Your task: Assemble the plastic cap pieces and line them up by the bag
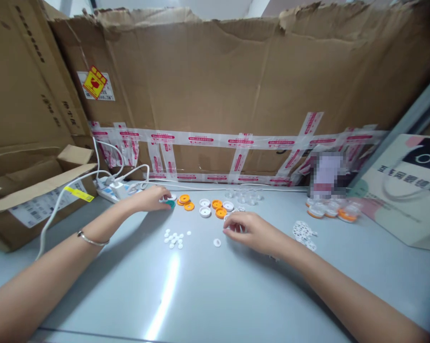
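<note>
My left hand [153, 198] is at the back left of the table, its thumb and fingers around the edge of a green disc [170, 204]. A white disc [172, 196] lies right behind it. Beside these are several orange discs [189, 206]. My right hand [246, 229] is low over the table with its fingers curled and their tips close together; whatever they may hold is hidden. Just beyond it sit white round cups [205, 211] and orange round cups [221, 213]. A small whitish disc [217, 243] lies left of its fingertips.
Several small white pieces [174, 239] are spread at centre left. Clear plastic parts [248, 196] stand at the back. White openwork pieces [302, 232] and clear-topped orange assemblies [347, 215] lie right. Cardboard boxes [207, 85], a power strip [107, 190] with cables and a printed box [407, 190] surround the table.
</note>
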{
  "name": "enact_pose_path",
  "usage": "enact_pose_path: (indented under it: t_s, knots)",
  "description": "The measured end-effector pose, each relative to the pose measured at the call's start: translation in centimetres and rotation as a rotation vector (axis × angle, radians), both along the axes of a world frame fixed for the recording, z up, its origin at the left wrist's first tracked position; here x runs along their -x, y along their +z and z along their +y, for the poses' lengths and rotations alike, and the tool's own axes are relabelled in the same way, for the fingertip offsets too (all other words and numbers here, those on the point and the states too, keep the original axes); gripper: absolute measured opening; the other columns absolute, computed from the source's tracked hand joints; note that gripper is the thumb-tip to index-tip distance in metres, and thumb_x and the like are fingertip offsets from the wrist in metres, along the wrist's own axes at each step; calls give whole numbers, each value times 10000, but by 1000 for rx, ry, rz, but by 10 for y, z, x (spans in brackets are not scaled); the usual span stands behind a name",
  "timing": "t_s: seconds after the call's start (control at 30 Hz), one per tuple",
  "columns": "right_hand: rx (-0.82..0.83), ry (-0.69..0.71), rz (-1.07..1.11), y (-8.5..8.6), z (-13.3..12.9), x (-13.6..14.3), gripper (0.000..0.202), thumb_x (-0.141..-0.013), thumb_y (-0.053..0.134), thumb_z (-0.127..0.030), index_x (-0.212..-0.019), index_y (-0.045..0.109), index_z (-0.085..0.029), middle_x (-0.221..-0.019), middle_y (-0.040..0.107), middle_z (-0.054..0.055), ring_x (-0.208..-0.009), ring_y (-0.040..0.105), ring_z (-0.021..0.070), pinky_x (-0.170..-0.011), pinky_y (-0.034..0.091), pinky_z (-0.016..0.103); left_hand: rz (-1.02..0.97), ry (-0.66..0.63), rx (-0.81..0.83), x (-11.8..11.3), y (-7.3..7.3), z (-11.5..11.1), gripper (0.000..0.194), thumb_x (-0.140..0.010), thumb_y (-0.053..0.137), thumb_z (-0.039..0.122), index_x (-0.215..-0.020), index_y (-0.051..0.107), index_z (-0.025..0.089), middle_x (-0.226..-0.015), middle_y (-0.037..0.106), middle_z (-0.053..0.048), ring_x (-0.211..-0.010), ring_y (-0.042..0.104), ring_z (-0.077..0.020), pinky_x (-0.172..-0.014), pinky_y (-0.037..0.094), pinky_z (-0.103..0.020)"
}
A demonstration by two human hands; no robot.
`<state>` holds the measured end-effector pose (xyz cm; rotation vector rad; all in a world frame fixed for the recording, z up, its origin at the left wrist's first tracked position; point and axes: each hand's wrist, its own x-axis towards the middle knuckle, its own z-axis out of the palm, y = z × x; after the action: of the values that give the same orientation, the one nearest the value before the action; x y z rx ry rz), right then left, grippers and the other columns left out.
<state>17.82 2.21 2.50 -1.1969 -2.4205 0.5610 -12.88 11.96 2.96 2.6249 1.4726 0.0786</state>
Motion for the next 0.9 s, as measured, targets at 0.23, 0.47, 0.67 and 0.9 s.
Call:
enact_pose_path:
  t_s: [0.23,0.47,0.67,0.9]
  knots:
    - [19,11,-33,-1,-3,3,143,-816,505,-263,-838,618,-178,-778,620,34,-707,546,142,-665,420,263,-30,49,-24,2,-16,7,303,-701,545,367,-903,636,161,-843,650,-80,-735,575,-197,-656,422,-274]
    - [7,-23,23,5,-2,-1,139,-816,512,-258,-852,628,-190,-804,633,25,-731,561,141,-679,422,260,-270,6,-53,-31,0,-30,380,-717,582,362,-1040,534,168,-957,630,-68,-843,578,-184,-733,442,-268]
    - [-9,-32,52,7,0,-4,144,-819,502,-241,-846,635,-192,-807,647,24,-729,566,142,-684,425,263,-437,-384,45,-91,6,-78,232,-756,607,318,-962,586,214,-959,610,-33,-893,553,-168,-803,419,-283]
    - [-31,13,39,3,-1,-3,146,-818,499,-217,-836,639,-181,-780,636,20,-704,552,132,-664,413,249,-281,-395,85,-104,-10,-81,233,-737,631,321,-924,617,184,-839,589,-30,-797,541,-165,-705,404,-252]
